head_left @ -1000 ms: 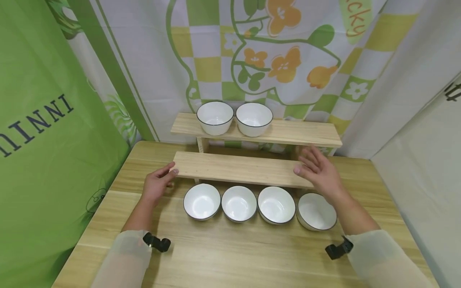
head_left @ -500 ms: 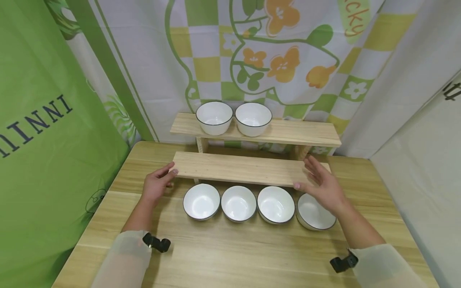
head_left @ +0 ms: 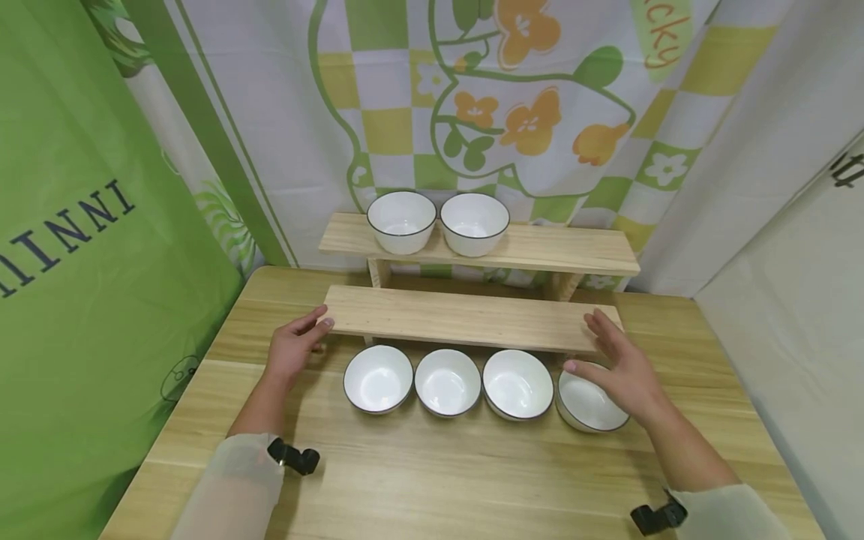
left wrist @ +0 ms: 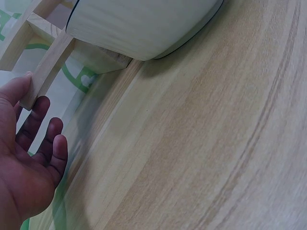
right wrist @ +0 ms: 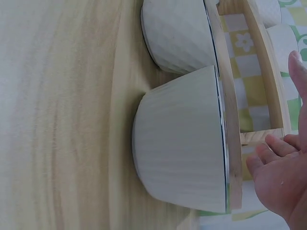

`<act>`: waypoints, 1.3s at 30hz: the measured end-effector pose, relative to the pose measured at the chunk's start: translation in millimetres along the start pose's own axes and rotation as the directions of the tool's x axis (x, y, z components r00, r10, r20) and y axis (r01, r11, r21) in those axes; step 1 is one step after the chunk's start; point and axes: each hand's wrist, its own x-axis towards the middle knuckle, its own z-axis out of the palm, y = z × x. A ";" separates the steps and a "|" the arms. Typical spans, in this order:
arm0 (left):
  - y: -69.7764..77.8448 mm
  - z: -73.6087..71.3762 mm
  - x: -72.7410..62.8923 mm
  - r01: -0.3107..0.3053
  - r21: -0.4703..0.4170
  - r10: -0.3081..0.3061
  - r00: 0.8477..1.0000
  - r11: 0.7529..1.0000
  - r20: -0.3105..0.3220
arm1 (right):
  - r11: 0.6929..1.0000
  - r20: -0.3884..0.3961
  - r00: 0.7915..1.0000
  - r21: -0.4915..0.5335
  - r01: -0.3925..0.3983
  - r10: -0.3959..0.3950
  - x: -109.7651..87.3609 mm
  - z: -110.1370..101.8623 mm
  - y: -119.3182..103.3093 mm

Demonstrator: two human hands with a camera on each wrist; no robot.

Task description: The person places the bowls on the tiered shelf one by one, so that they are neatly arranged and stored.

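Observation:
My left hand [head_left: 292, 349] pinches the left end of the lower board [head_left: 466, 319] of a two-tier wooden shelf; in the left wrist view the thumb [left wrist: 18, 88] lies over the board's end and fingers curl beneath. My right hand [head_left: 624, 371] hovers with fingers extended over the board's right end and the rightmost white bowl [head_left: 586, 409], holding nothing. In the right wrist view, that dark-rimmed bowl [right wrist: 182, 139] stands upright beside the shelf. Several such bowls line up in front of the lower board, including a left one [head_left: 378, 379] and a middle one [head_left: 448, 382].
Two more white bowls, a left one [head_left: 402, 221] and a right one [head_left: 475, 223], stand on the upper board [head_left: 567, 247]. The wooden table [head_left: 432, 480] extends toward me. A patterned curtain [head_left: 391, 90] hangs behind, with a green cloth [head_left: 101, 337] at left.
My right hand has moved right and toward me along the lower board, from near its back edge to its right end. The left hand and the bowls stay put.

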 end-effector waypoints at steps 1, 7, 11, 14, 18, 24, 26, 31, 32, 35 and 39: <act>-3.5 -0.6 2.4 -0.001 -0.007 0.001 1.000 1.000 -0.001 | 1.000 -0.004 1.000 0.002 -0.002 0.002 -1.4 -0.4 0.8; -23.1 -2.9 14.7 -0.020 -0.026 0.020 1.000 0.999 -0.020 | 1.000 -0.012 1.000 0.026 -0.002 0.003 -9.7 -1.2 5.6; -25.8 -2.4 15.0 -0.036 -0.028 0.035 0.999 0.999 -0.024 | 1.000 -0.018 1.000 0.022 0.005 -0.004 -15.4 -0.5 8.3; -26.2 -1.9 14.4 -0.041 -0.026 0.041 0.999 0.999 -0.020 | 1.000 -0.029 1.000 0.028 0.008 -0.007 -19.7 0.5 10.1; -26.2 -2.0 14.1 -0.042 -0.021 0.042 0.999 0.999 -0.021 | 0.999 -0.039 0.999 0.030 0.014 -0.012 -25.5 2.3 14.0; -24.8 -2.3 14.1 -0.041 -0.018 0.041 0.999 0.999 -0.022 | 0.998 -0.047 0.998 0.054 0.038 -0.035 -34.3 3.9 22.1; -24.5 -2.0 14.2 -0.038 -0.017 0.038 0.999 0.999 -0.023 | 0.998 -0.055 0.998 0.054 0.042 -0.039 -37.3 4.1 24.2; -24.4 -1.3 14.3 -0.030 -0.010 0.030 0.999 0.999 -0.025 | 0.998 -0.072 0.996 0.033 0.053 -0.050 -43.6 4.6 28.1; -24.5 -1.4 14.3 -0.029 -0.007 0.029 0.999 1.000 -0.024 | 0.998 -0.074 0.996 0.034 0.055 -0.052 -44.5 4.8 29.0; -25.0 -1.6 14.3 -0.026 -0.002 0.026 0.999 1.000 -0.024 | 0.997 -0.087 0.994 0.034 0.069 -0.066 -46.5 6.0 32.0; -26.1 -2.5 15.2 -0.027 0.000 0.027 0.999 1.000 -0.022 | 0.998 -0.096 0.994 0.039 0.054 -0.050 -49.5 5.0 35.6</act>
